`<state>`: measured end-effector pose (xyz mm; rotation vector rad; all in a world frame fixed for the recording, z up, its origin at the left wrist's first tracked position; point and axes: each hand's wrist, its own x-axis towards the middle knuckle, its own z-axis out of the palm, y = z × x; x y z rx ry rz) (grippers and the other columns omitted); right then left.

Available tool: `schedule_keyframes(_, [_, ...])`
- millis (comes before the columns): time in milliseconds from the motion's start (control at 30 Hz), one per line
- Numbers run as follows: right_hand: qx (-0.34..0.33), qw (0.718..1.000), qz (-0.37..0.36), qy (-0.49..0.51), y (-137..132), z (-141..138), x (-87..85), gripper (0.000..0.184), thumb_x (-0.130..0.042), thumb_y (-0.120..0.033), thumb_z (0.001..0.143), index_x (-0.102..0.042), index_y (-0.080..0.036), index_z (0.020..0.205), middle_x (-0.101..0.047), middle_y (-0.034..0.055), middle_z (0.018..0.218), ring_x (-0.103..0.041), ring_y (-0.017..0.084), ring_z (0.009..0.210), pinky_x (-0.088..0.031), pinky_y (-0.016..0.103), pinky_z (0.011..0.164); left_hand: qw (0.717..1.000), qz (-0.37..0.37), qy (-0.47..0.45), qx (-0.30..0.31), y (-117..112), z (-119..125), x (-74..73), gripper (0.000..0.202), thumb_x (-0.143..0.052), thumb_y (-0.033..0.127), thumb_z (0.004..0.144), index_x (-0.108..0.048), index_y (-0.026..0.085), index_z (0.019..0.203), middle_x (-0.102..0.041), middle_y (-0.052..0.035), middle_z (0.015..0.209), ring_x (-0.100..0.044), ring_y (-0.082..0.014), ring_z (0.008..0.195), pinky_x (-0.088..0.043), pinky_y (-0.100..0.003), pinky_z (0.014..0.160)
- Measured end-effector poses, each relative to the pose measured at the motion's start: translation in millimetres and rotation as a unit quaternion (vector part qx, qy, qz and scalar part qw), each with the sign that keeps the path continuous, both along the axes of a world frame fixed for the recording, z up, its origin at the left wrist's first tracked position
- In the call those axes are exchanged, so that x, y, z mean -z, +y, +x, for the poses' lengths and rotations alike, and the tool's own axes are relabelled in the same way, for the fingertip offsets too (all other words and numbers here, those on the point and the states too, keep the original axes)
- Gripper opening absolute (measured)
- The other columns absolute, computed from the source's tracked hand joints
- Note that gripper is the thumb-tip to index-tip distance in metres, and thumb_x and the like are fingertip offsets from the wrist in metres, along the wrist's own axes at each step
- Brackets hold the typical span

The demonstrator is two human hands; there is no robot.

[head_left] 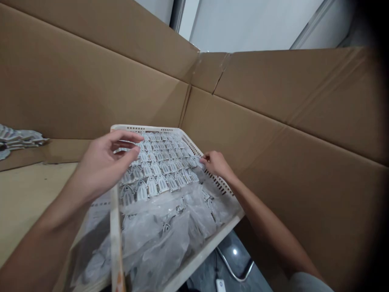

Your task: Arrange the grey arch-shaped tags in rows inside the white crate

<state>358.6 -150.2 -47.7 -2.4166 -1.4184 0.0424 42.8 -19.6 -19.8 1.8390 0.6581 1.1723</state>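
A white plastic basket (pixel 116 227) holds rows of small, flat, grey-white arch-shaped pieces (pixel 152 185), lined up on its far half. Crumpled clear plastic bags (pixel 170 235), with more such pieces showing through, fill the near half. Over the basket's left side hovers my left hand (pixel 106 160), thumb and fingers apart with nothing between them. My right hand (pixel 215 163) is at the right rim, its thumb and forefinger pinched on the edge of a small grey-white piece (pixel 196 160) at the end of a row. The fingers partly hide that piece.
Tall cardboard walls (pixel 258 134) stand behind and to the right of the basket. A pale yellow board (pixel 27 202) lies at left, with a stack of printed sheets (pixel 21 138) beyond it. Below are a metal tube (pixel 234 271) and a white power strip (pixel 220 285).
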Motion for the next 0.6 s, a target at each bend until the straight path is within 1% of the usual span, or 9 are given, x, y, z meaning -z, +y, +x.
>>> schedule_keyframes(33, [0.033, 0.998, -0.044, -0.014, 0.6, 5.6, 7.2, 0.018, -0.066, -0.026, 0.098, -0.08, -0.014, 0.096, -0.079, 0.0139, 0.094, -0.073, 0.024, 0.09, -0.048, 0.03, 0.079, 1.0, -0.001, -0.004, -0.016, 2.4, -4.4, 0.1, 0.024, -0.079, 0.042, 0.085, -0.077, 0.026, 0.102, -0.075, -0.0057, 0.109, -0.07, -0.0291, 0.098, -0.059, -0.045, 0.083])
schedule_keyframes(100, [0.072, 0.991, -0.11, -0.023, 3.0, 13.2, 21.0, 0.021, -0.067, -0.026, 0.098, -0.082, -0.013, 0.103, -0.08, 0.018, 0.101, -0.075, 0.027, 0.096, -0.05, 0.03, 0.08, 0.999, -0.003, -0.012, -0.041, 6.4, -11.3, -0.2, 0.022, -0.078, 0.046, 0.085, -0.078, 0.028, 0.098, -0.077, -0.0043, 0.105, -0.071, -0.031, 0.096, -0.061, -0.048, 0.082])
schedule_keyframes(200, [0.086, 0.983, -0.162, -0.018, 7.5, 18.3, 35.2, 0.022, -0.07, -0.024, 0.095, -0.083, -0.01, 0.105, -0.08, 0.021, 0.105, -0.076, 0.029, 0.098, -0.052, 0.03, 0.078, 0.998, -0.002, -0.02, -0.06, 12.8, -19.3, -1.8, 0.019, -0.077, 0.047, 0.086, -0.078, 0.031, 0.095, -0.078, -0.0028, 0.103, -0.073, -0.0331, 0.097, -0.063, -0.053, 0.086])
schedule_keyframes(300, [0.089, 0.974, -0.206, -0.015, 10.6, 19.8, 40.9, 0.024, -0.069, -0.023, 0.094, -0.082, -0.009, 0.109, -0.079, 0.0214, 0.109, -0.076, 0.028, 0.098, -0.053, 0.029, 0.077, 0.997, 0.002, -0.037, -0.071, 21.0, -27.1, -2.6, 0.017, -0.078, 0.048, 0.086, -0.079, 0.034, 0.095, -0.078, -0.0004, 0.102, -0.075, -0.0336, 0.1, -0.064, -0.055, 0.092])
schedule_keyframes(333, [0.09, 0.971, -0.22, -0.015, 11.3, 20.1, 41.9, 0.025, -0.069, -0.022, 0.094, -0.082, -0.009, 0.11, -0.079, 0.0216, 0.11, -0.076, 0.028, 0.099, -0.054, 0.029, 0.077, 0.996, 0.003, -0.045, -0.074, 23.9, -29.7, -2.5, 0.018, -0.078, 0.049, 0.086, -0.079, 0.034, 0.095, -0.078, 0.0003, 0.101, -0.075, -0.0341, 0.101, -0.064, -0.055, 0.092])
schedule_keyframes(433, [0.094, 0.962, -0.254, -0.02, 13.4, 21.4, 44.2, 0.025, -0.068, -0.022, 0.095, -0.082, -0.009, 0.111, -0.079, 0.0217, 0.111, -0.076, 0.027, 0.098, -0.053, 0.028, 0.077, 0.995, 0.011, -0.056, -0.087, 32.0, -37.2, -2.3, 0.021, -0.079, 0.053, 0.085, -0.078, 0.035, 0.095, -0.077, 0.0001, 0.094, -0.073, -0.0361, 0.107, -0.066, -0.053, 0.086])
schedule_keyframes(467, [0.093, 0.961, -0.261, -0.022, 13.9, 21.8, 45.0, 0.024, -0.068, -0.021, 0.095, -0.082, -0.009, 0.111, -0.079, 0.0213, 0.11, -0.076, 0.026, 0.098, -0.052, 0.027, 0.077, 0.994, 0.013, -0.057, -0.091, 34.2, -39.4, -3.1, 0.022, -0.078, 0.054, 0.085, -0.078, 0.035, 0.096, -0.077, -0.0005, 0.09, -0.073, -0.036, 0.106, -0.066, -0.052, 0.082])
schedule_keyframes(533, [0.087, 0.958, -0.271, -0.028, 14.3, 21.3, 46.4, 0.023, -0.067, -0.019, 0.095, -0.083, -0.009, 0.108, -0.08, 0.02, 0.11, -0.076, 0.025, 0.097, -0.05, 0.025, 0.074, 0.994, 0.012, -0.05, -0.099, 37.2, -43.5, -6.1, 0.021, -0.077, 0.052, 0.085, -0.078, 0.034, 0.096, -0.075, -0.002, 0.084, -0.074, -0.0341, 0.098, -0.065, -0.048, 0.074])
schedule_keyframes(600, [0.072, 0.958, -0.275, -0.038, 12.4, 19.0, 47.5, 0.02, -0.065, -0.017, 0.095, -0.083, -0.01, 0.102, -0.08, 0.0183, 0.108, -0.076, 0.024, 0.096, -0.048, 0.024, 0.071, 0.992, 0.013, -0.032, -0.124, 38.8, -46.6, -8.4, 0.018, -0.075, 0.046, 0.086, -0.078, 0.03, 0.093, -0.075, -0.0043, 0.083, -0.073, -0.0308, 0.088, -0.063, -0.045, 0.07])
